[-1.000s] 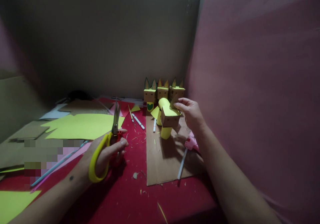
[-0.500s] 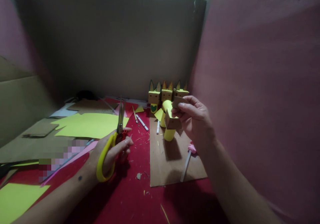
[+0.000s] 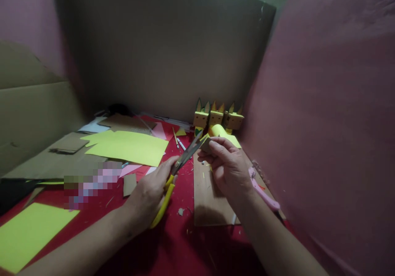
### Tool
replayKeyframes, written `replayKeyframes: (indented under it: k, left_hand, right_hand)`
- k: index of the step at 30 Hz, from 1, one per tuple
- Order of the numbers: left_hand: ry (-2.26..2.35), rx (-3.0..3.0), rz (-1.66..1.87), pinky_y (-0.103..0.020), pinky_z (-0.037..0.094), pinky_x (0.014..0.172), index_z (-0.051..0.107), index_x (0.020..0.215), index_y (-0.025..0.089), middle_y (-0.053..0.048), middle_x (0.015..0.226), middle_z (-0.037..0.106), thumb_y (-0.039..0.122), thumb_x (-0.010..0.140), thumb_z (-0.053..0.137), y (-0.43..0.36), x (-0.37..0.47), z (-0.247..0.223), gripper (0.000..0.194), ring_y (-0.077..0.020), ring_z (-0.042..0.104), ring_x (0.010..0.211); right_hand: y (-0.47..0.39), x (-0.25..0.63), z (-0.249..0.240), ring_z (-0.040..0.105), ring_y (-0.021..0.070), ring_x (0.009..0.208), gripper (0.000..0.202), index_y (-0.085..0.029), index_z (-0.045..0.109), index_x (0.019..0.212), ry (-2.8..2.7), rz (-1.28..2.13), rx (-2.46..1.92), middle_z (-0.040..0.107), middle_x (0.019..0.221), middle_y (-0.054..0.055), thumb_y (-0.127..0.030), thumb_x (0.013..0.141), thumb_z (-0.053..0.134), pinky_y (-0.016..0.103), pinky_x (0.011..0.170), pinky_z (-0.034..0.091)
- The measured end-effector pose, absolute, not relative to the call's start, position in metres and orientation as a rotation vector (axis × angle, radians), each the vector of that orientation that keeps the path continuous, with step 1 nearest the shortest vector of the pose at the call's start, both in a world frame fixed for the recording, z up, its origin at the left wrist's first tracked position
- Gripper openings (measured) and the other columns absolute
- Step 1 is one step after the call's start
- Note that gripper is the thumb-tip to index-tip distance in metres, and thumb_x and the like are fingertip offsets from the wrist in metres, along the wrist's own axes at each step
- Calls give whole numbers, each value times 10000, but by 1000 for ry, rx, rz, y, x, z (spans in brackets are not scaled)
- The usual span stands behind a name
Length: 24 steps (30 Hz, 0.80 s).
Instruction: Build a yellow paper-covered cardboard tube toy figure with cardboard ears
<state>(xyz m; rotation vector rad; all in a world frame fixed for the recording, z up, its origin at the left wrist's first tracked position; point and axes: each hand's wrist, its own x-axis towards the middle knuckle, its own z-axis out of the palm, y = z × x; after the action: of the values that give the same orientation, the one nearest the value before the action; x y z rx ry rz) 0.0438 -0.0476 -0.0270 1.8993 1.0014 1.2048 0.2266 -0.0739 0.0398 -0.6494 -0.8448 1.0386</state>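
Observation:
Yellow-handled scissors [image 3: 166,200] are gripped in my left hand [image 3: 152,191], their blades slightly parted and pointing up and to the right. My right hand [image 3: 226,165] pinches a small brown cardboard piece [image 3: 206,144] right by the blade tips. Whether the blades touch the piece, I cannot tell. Behind my right hand lies a yellow paper roll [image 3: 218,131], partly hidden. At the back stand three box-headed cardboard figures [image 3: 216,118] with pointed ears.
A cardboard mat [image 3: 208,210] lies on the red table cover [image 3: 173,243]. Yellow sheets [image 3: 129,146], cardboard pieces [image 3: 69,143] and a small cardboard scrap [image 3: 129,184] lie on the left. A pink-handled tool [image 3: 265,193] is beside my right forearm. A pink wall rises at the right.
The scissors have swung from upright to slanting right and come up to the cardboard piece. My right hand has lowered with the piece. The view has shifted, showing more of the left side.

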Motion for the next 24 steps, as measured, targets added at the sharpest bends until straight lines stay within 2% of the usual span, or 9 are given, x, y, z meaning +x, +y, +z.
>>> replayKeyframes:
  k: [4,9,16,20,24]
  left_hand:
    - [925,2464,1327,-331,554,828,564,1338,170,-96,1024,737,197,890,478,-38,42,-41,456,-246,705,869]
    - [911,2631,1363,-315,573,810,494,1374,150,-123,1148,725,138,878,452,-35,42,-48,498,-244,714,959]
    - [905,2646,1330,-332,567,697,481,1379,143,-136,1095,723,145,879,436,-37,43,-48,501,-243,706,834]
    - [918,2642,1303,-314,554,650,508,1341,129,-130,1049,721,124,861,432,-37,43,-49,485,-211,685,735]
    - [918,2656,1274,-313,549,653,502,1335,120,-124,1015,714,116,890,398,-37,43,-50,457,-212,686,766]
  right_hand:
    - [-73,221,34,676,141,577,122,-222,754,729,-824,999,-597,752,671,-9,-227,637,835,276,596,566]
    - [-72,215,28,687,117,653,111,-212,765,733,-786,1010,-576,762,720,-14,-196,655,842,229,637,563]
    - [-71,214,25,685,114,682,103,-221,757,734,-788,1023,-553,755,734,-17,-192,675,837,226,676,561]
    - [-72,213,23,697,128,709,90,-236,753,741,-796,1031,-553,759,744,-17,-199,699,824,253,709,573]
    - [-72,212,23,710,136,758,78,-236,751,741,-792,1048,-554,764,757,-12,-199,708,811,260,748,575]
